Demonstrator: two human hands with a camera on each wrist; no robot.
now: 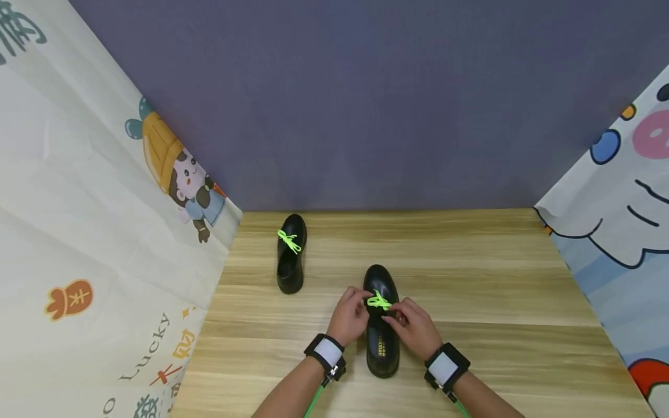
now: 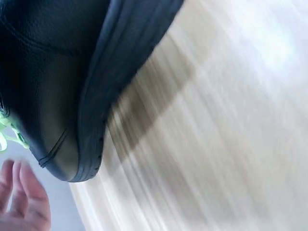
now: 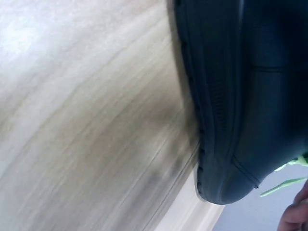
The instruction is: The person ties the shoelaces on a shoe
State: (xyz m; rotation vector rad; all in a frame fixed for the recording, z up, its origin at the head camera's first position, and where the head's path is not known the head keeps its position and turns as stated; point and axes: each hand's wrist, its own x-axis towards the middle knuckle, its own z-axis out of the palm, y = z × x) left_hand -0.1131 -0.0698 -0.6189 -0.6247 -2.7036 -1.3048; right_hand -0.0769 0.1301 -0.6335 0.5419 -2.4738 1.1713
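Note:
A black lace-up shoe (image 1: 382, 348) stands on the wooden surface with its toe pointing away from me. Its bright green shoelace (image 1: 378, 301) is looped in a bow over the tongue. On the left side of the bow, my left hand (image 1: 351, 316) holds the lace with curled fingers. My right hand (image 1: 415, 328) has hold of the lace from the right, its thumb lower, over the shoe's opening. The left wrist view shows several fingers (image 2: 31, 192) below the green lace (image 2: 9, 134). Only a bit of the right hand (image 3: 294, 211) enters the right wrist view.
Another black shoe (image 1: 291, 273) with a tied green lace stands farther back on the left. A dark blue-grey panel (image 1: 366, 116) rises behind the wooden surface (image 1: 486, 261). Printed white cloths (image 1: 104, 203) border the left and right sides. A green cable hangs from each wrist strap.

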